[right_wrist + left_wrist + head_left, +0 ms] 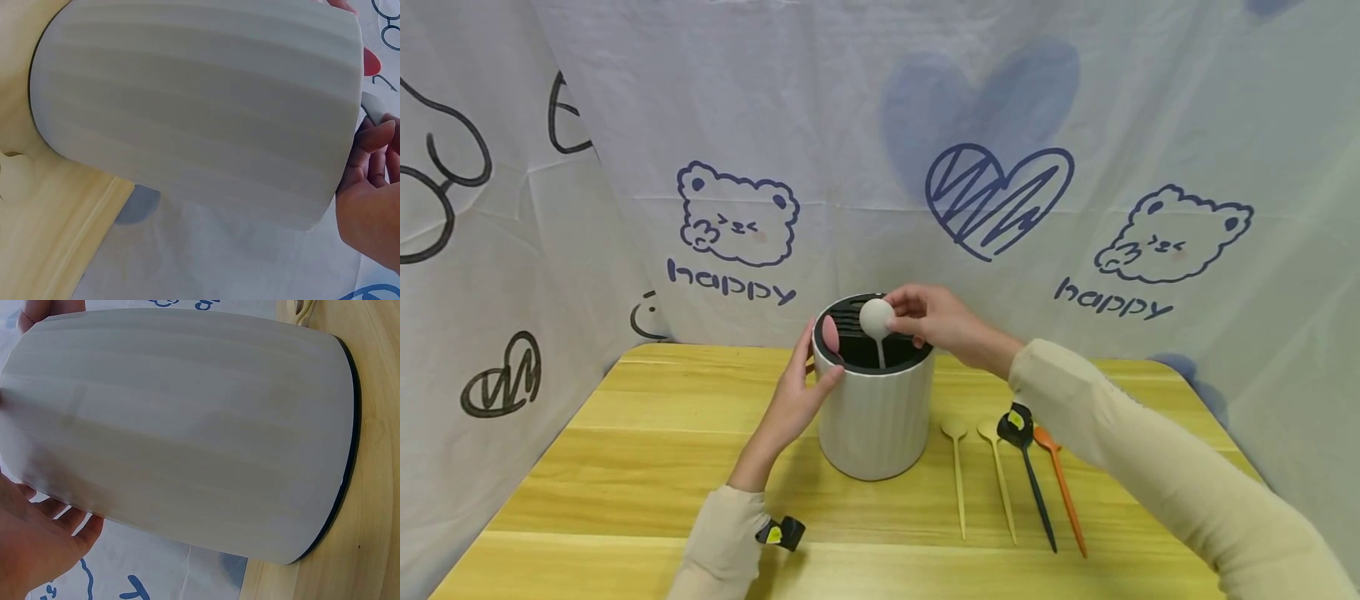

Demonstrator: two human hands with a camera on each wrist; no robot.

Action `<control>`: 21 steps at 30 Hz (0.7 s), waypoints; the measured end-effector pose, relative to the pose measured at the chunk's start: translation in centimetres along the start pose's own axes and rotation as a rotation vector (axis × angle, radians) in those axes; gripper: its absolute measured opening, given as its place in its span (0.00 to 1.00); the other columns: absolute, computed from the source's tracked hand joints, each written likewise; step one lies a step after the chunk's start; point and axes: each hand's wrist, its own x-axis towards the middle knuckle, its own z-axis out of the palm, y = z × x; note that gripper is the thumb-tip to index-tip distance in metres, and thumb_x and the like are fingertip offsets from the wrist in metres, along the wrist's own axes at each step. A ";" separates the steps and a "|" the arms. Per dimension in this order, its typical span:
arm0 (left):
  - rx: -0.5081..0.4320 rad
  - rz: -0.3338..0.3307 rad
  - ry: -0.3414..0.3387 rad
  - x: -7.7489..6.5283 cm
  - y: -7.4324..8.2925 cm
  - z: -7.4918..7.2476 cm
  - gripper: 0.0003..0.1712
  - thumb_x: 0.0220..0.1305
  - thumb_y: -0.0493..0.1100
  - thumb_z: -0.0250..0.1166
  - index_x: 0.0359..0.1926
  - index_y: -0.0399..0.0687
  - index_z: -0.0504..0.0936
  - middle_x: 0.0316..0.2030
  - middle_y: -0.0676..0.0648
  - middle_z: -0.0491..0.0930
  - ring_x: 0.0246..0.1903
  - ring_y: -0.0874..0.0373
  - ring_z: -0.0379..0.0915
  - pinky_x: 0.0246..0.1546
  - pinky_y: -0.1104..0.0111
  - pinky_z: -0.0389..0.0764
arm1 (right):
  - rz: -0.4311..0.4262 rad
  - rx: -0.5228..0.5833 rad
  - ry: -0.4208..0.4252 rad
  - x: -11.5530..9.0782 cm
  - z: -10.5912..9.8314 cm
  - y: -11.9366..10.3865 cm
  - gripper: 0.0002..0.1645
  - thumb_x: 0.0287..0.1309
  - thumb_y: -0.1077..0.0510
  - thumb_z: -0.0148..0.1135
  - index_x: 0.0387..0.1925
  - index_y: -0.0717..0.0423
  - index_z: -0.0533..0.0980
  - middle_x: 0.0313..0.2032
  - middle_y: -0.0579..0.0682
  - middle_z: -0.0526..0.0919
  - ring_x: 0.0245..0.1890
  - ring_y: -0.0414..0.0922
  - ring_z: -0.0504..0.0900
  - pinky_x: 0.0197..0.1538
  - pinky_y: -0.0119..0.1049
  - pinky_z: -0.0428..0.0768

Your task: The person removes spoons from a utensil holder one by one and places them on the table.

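Note:
A white ribbed utensil holder point(875, 429) with a black slotted insert stands upright on the table. My left hand point(796, 392) grips its upper left side, thumb near the front rim and fingers around the side. Between right thumb and fingers I pinch the round white bowl of a spoon point(877, 318); its thin handle points down into the holder's opening. That right hand point(936, 321) is over the right part of the rim. A pink spoon point(831, 333) stands in the left of the holder, bowl up. In the right wrist view the white bowl point(373, 107) shows just past the rim.
Right of the holder, several long-handled utensils lie side by side on the wooden table point(625, 467): two pale yellow spoons point(958, 475), a black utensil point(1036, 492) and an orange one point(1063, 483). A printed white cloth point(835, 167) hangs behind the table.

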 end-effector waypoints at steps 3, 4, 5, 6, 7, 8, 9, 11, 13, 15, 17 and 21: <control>0.002 -0.006 0.000 0.0 0.0 0.0 0.45 0.69 0.51 0.57 0.77 0.45 0.43 0.74 0.41 0.46 0.71 0.43 0.46 0.66 0.48 0.58 | 0.006 0.005 0.019 -0.1 0.1 0.1 0.17 0.64 0.66 0.58 0.54 0.66 0.73 0.44 0.58 0.79 0.38 0.48 0.73 0.32 0.30 0.73; 0.001 -0.006 -0.001 0.0 0.1 0.0 0.45 0.69 0.52 0.57 0.77 0.45 0.43 0.74 0.41 0.46 0.71 0.43 0.46 0.66 0.48 0.57 | 0.007 0.009 0.028 -0.1 0.1 0.1 0.17 0.64 0.66 0.58 0.54 0.66 0.73 0.44 0.58 0.78 0.38 0.48 0.73 0.32 0.30 0.73; 0.001 -0.008 -0.001 -0.1 0.1 0.0 0.45 0.69 0.52 0.57 0.77 0.45 0.43 0.74 0.41 0.45 0.71 0.43 0.46 0.66 0.48 0.57 | 0.006 0.015 0.036 -0.2 0.1 0.1 0.17 0.64 0.66 0.57 0.54 0.66 0.73 0.44 0.58 0.78 0.37 0.48 0.73 0.31 0.30 0.73; 0.003 -0.008 -0.002 -0.1 0.1 0.0 0.45 0.69 0.51 0.57 0.77 0.45 0.43 0.75 0.41 0.45 0.71 0.43 0.46 0.66 0.48 0.57 | 0.003 0.018 0.041 -0.2 0.0 0.1 0.17 0.64 0.66 0.57 0.54 0.66 0.73 0.44 0.58 0.78 0.37 0.48 0.73 0.31 0.30 0.73; 0.002 -0.007 -0.002 -0.1 0.1 0.1 0.45 0.69 0.51 0.57 0.77 0.46 0.43 0.75 0.41 0.45 0.71 0.43 0.46 0.66 0.48 0.57 | 0.000 0.019 0.047 -0.3 0.0 0.1 0.17 0.64 0.66 0.57 0.54 0.66 0.73 0.44 0.58 0.79 0.36 0.47 0.73 0.31 0.30 0.73; 0.002 -0.006 -0.003 -0.1 0.0 0.1 0.45 0.69 0.52 0.57 0.77 0.46 0.42 0.75 0.41 0.45 0.71 0.43 0.46 0.66 0.48 0.57 | -0.004 0.021 0.052 -0.4 -0.1 0.0 0.17 0.64 0.66 0.57 0.54 0.66 0.73 0.44 0.58 0.79 0.36 0.47 0.72 0.31 0.30 0.72; 0.002 -0.005 -0.005 -0.1 0.0 0.1 0.45 0.69 0.52 0.57 0.77 0.46 0.42 0.75 0.41 0.45 0.71 0.43 0.46 0.66 0.48 0.57 | -0.008 0.023 0.058 -0.5 -0.2 0.0 0.17 0.64 0.66 0.57 0.54 0.66 0.73 0.44 0.58 0.79 0.36 0.47 0.72 0.31 0.30 0.72; 0.001 -0.001 -0.008 -0.1 -0.1 0.0 0.46 0.69 0.53 0.57 0.77 0.47 0.42 0.75 0.41 0.45 0.71 0.43 0.45 0.66 0.48 0.57 | -0.015 0.023 0.068 -0.6 -0.3 -0.2 0.18 0.64 0.66 0.58 0.55 0.66 0.73 0.44 0.58 0.78 0.36 0.47 0.72 0.31 0.30 0.72; -0.003 0.006 -0.005 -0.1 -0.1 -0.1 0.46 0.68 0.54 0.57 0.77 0.47 0.42 0.75 0.41 0.45 0.71 0.43 0.46 0.66 0.48 0.57 | -0.022 0.023 0.074 -0.7 -0.4 -0.4 0.18 0.65 0.65 0.58 0.55 0.66 0.73 0.45 0.58 0.78 0.36 0.48 0.72 0.31 0.30 0.72; -0.004 0.008 0.002 -0.1 -0.1 -0.1 0.46 0.68 0.54 0.57 0.77 0.47 0.43 0.74 0.41 0.45 0.71 0.43 0.46 0.66 0.48 0.57 | -0.033 0.031 0.076 -0.7 -0.3 -0.6 0.18 0.64 0.65 0.58 0.55 0.65 0.73 0.45 0.58 0.78 0.36 0.48 0.72 0.32 0.30 0.72; -0.005 0.010 0.005 -0.1 -0.1 -0.2 0.46 0.68 0.53 0.57 0.77 0.46 0.43 0.74 0.40 0.46 0.71 0.43 0.46 0.66 0.48 0.57 | -0.047 0.039 0.081 -0.6 -0.2 -0.7 0.18 0.64 0.64 0.58 0.55 0.65 0.73 0.45 0.58 0.79 0.36 0.49 0.72 0.32 0.30 0.73; -0.003 0.010 -0.001 0.0 -0.1 -0.2 0.46 0.69 0.53 0.57 0.77 0.46 0.43 0.74 0.40 0.46 0.71 0.43 0.46 0.66 0.48 0.57 | -0.107 0.029 0.092 -0.5 -0.4 -1.0 0.18 0.64 0.65 0.58 0.55 0.66 0.73 0.46 0.59 0.79 0.37 0.52 0.72 0.31 0.30 0.73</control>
